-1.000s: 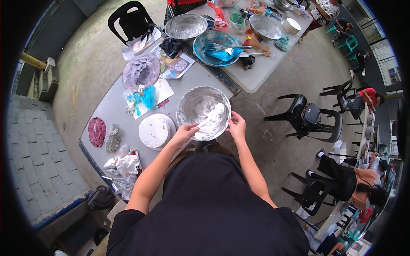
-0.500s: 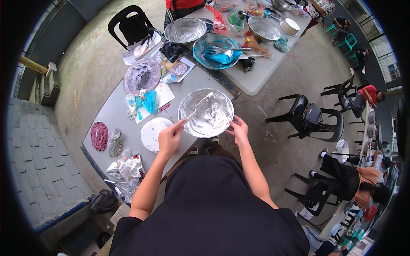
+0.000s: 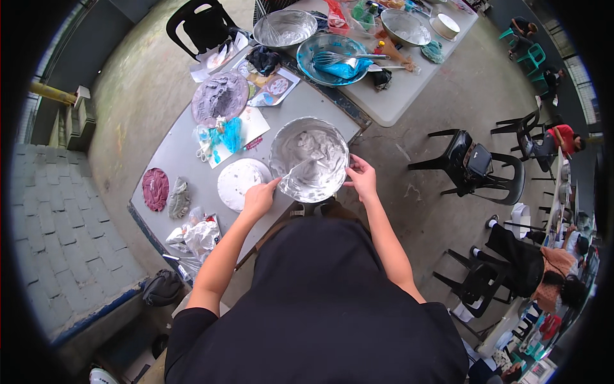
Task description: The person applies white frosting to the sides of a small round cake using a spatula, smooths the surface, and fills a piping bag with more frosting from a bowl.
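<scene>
A metal mixing bowl (image 3: 279, 150) with pale greyish-white cream (image 3: 316, 150) is in front of me, tilted towards me at the edge of the grey table. My right hand (image 3: 362, 179) grips its right rim, thumb and fingers closed. At the lower left rim, my left hand (image 3: 261, 197) is closed on the handle of a spatula (image 3: 291, 173). The spatula's blade is sunk in the cream and hard to make out. Just left of the bowl lies a round white disc (image 3: 243, 184).
The grey table (image 3: 185, 147) also bears a round board of purple-grey cream (image 3: 219, 99), a blue-stained bag (image 3: 225, 134) and crumpled plastic (image 3: 198, 233). On the adjoining table stand a blue-smeared bowl with a whisk (image 3: 332, 61) and other bowls. Black chairs (image 3: 470, 166) stand to the right.
The spatula's white blade, earlier lying across the cream, has gone down into it, towards the lower left. The bowl has tilted more towards me, and the cream is spread differently.
</scene>
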Available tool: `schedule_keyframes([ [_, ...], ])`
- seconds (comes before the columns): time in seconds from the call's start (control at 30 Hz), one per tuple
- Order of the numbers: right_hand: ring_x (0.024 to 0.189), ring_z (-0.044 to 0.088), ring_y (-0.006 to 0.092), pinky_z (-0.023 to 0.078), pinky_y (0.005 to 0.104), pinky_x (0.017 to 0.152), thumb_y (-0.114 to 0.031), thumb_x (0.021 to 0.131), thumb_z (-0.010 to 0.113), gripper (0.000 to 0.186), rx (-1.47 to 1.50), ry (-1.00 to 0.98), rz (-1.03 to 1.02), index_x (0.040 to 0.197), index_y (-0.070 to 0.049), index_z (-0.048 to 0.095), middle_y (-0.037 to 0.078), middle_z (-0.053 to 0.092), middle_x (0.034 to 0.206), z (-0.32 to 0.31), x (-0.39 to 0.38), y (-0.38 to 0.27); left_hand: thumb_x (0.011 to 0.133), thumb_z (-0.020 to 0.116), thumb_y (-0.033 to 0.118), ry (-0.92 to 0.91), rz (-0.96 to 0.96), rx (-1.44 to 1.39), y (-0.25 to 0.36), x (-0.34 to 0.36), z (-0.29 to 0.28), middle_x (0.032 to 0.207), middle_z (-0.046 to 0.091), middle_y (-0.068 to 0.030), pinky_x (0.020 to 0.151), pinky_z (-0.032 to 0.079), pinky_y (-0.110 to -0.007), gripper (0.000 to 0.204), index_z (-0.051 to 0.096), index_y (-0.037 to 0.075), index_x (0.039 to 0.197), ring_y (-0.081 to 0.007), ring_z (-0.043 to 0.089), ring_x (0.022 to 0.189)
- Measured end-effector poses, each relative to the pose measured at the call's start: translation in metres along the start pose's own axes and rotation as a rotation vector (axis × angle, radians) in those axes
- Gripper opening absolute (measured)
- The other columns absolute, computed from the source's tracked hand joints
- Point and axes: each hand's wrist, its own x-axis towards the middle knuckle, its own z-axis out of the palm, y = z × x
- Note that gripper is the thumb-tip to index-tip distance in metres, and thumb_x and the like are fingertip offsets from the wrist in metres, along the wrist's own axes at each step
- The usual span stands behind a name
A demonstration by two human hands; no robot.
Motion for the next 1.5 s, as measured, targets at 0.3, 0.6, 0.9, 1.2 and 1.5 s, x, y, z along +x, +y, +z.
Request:
schedule_keyframes([
  [0.3,0.067,0.057,0.0094,0.054,0.0245,0.05,0.002,0.075,0.056,0.044,-0.215,0.053,-0.077,0.119,0.001,0.05,0.002,0.053,0.082,0.005,0.001,0.007,0.077,0.046,0.004,0.174,-0.032,-0.008,0.014,0.013,0.019,0.068,0.06,-0.0156,0.056,0.045,-0.042,0.043,0.056,0.019,0.116,-0.0316,0.059,0.063],
  [0.6,0.069,0.059,0.0115,0.054,0.0262,0.05,0.003,0.075,0.054,0.044,-0.122,0.147,-0.07,0.119,0.002,0.05,0.004,0.055,0.084,0.0,0.002,0.011,0.075,0.046,0.004,0.14,-0.012,0.061,0.029,0.034,0.018,0.063,0.058,-0.0157,0.054,0.045,-0.043,0.041,0.058,0.016,0.113,-0.032,0.059,0.061],
  [0.9,0.063,0.057,0.0091,0.051,0.0233,0.047,0.003,0.073,0.056,0.046,-0.086,0.159,-0.072,0.119,0.0,0.051,0.003,0.055,0.082,0.0,0.008,0.012,0.075,0.045,0.005,0.186,0.019,0.142,0.033,0.053,0.011,0.058,0.057,-0.0147,0.05,0.044,-0.044,0.042,0.057,0.016,0.114,-0.0323,0.058,0.055],
  [1.2,0.06,0.059,0.013,0.051,0.0256,0.044,0.003,0.072,0.057,0.045,-0.106,0.221,-0.066,0.116,0.003,0.052,0.008,0.057,0.081,0.01,-0.001,0.0,0.074,0.045,0.005,0.12,-0.085,0.012,0.051,0.035,-0.001,0.065,0.059,-0.0177,0.058,0.045,-0.045,0.044,0.056,0.017,0.115,-0.0332,0.059,0.063],
  [1.5,0.062,0.058,0.0096,0.049,0.0229,0.046,0.002,0.073,0.055,0.045,-0.238,0.189,-0.077,0.117,-0.001,0.053,0.004,0.055,0.08,0.005,0.003,0.009,0.074,0.045,0.004,0.02,-0.025,0.12,0.048,0.033,0.001,0.065,0.06,-0.0179,0.055,0.046,-0.045,0.042,0.055,0.011,0.115,-0.0338,0.06,0.061],
])
